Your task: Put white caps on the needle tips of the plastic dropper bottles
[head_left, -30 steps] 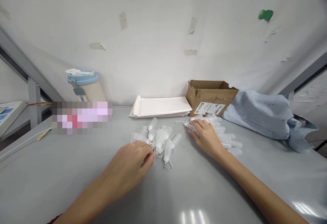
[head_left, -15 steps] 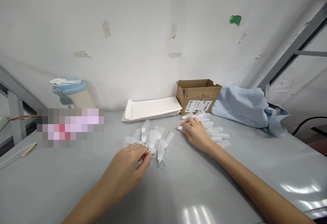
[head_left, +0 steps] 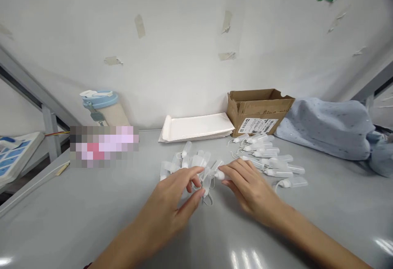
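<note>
My left hand (head_left: 176, 197) is at the front of a loose pile of small translucent squeeze bottles (head_left: 196, 159) with white caps. Its thumb and index finger are apart, on either side of one bottle's lower end, and nothing is clearly gripped. From the right, my right hand (head_left: 250, 187) reaches to the pile's edge. Its closed fingertips are on a small squeeze bottle (head_left: 220, 175), whose white cap points left; the fingers hide most of its body. Behind that hand lies a second group of the same bottles (head_left: 266, 153), roughly in a row on their sides.
A cardboard box (head_left: 260, 115) stands against the wall, beside white padded envelopes (head_left: 199, 127). Light blue cloth (head_left: 331, 127) lies at the right. On the left are a blue-lidded tumbler (head_left: 106, 107), a blurred pink item (head_left: 107, 144) and a tray with blue compartments (head_left: 15, 158).
My right hand has moved from the right-hand bottle group to the left pile. My left hand's fingers have spread. The view has turned slightly, showing more of the left tray.
</note>
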Available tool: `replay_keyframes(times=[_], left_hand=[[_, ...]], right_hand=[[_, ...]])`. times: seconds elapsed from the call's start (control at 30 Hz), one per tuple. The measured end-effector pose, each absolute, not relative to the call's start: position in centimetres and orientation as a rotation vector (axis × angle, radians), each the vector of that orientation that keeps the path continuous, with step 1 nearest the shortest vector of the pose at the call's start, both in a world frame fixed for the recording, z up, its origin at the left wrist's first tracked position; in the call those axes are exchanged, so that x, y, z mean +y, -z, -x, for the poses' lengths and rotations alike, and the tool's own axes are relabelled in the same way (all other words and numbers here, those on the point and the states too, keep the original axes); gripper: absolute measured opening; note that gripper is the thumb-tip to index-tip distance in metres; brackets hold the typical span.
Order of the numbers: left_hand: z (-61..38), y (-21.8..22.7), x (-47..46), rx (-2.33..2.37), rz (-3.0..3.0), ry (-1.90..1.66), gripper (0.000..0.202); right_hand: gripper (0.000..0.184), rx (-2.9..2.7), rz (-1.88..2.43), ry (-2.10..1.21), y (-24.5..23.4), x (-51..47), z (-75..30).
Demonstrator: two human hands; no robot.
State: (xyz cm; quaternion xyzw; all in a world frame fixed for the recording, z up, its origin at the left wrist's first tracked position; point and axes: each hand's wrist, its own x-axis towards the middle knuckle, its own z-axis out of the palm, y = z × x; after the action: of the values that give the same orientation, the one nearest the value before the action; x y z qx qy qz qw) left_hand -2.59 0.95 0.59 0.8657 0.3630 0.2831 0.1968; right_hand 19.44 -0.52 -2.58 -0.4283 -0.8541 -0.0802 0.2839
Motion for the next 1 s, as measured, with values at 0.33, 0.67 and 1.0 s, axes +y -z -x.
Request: replay_keyframes(times=[0.33,0.67,1.0], left_hand=[[2.57,-0.03,0.92,0.879,-2.545,-0.913,0.007],[2.6,-0.32,0.72,0.879,-2.597,-0.881,0.011],[2.56,0.06,0.81,0.866,-2.716,-0.858,0.012]], right_hand=[[0.018,-2.312,1.109,0.118,2.05,-1.55,-19.33],[0.018,-2.293,1.144,0.156,1.89,-1.35,-19.36],[0.02,-2.325,1.156,0.199,2.06,-1.58,-19.42]])
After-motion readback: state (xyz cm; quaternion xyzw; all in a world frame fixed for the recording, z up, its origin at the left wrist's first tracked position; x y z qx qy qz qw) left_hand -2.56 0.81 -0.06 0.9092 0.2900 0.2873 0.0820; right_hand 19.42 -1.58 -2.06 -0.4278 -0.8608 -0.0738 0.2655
